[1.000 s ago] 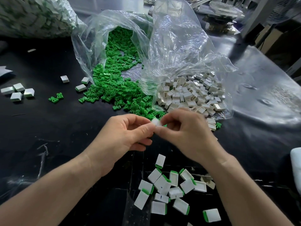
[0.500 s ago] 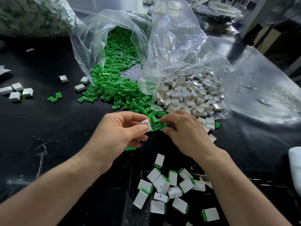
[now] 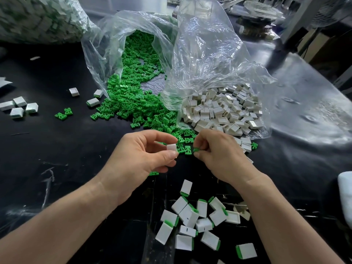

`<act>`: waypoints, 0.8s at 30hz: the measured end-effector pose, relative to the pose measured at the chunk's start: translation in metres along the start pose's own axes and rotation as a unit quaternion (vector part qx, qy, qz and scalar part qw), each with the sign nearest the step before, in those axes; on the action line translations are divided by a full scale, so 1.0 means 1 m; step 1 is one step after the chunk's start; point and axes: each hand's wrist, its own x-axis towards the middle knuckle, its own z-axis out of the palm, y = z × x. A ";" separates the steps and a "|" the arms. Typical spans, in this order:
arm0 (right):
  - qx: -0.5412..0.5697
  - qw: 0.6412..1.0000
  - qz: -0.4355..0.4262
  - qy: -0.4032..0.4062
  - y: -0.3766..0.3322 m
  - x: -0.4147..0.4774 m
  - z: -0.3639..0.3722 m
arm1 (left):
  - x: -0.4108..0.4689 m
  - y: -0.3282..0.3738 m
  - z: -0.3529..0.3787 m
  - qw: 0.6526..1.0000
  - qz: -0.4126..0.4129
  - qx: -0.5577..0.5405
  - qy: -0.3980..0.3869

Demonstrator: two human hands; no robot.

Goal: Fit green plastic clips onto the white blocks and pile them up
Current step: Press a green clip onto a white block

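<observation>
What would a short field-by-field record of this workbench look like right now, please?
Left: the left hand pinches a small white plastic block
Right: the right hand pinches a small green plastic clip
Join: clip and block apart, not yet fitted
Clip supply: loose green clips spilling from a clear plastic bag
Block supply: bare white blocks in a second clear bag
Finished: clipped white blocks scattered between the forearms on the black table
</observation>
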 end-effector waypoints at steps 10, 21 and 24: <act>0.418 0.909 -0.002 0.012 -0.016 -0.012 -0.008 | 0.002 -0.001 0.001 0.999 0.000 -0.036 0.000; 0.471 0.882 0.016 -0.003 -0.025 -0.016 -0.011 | 0.003 -0.001 -0.002 0.997 0.007 -0.075 0.019; 0.468 0.884 0.016 -0.011 -0.026 -0.017 -0.011 | 0.003 0.000 -0.003 0.996 0.005 -0.085 0.013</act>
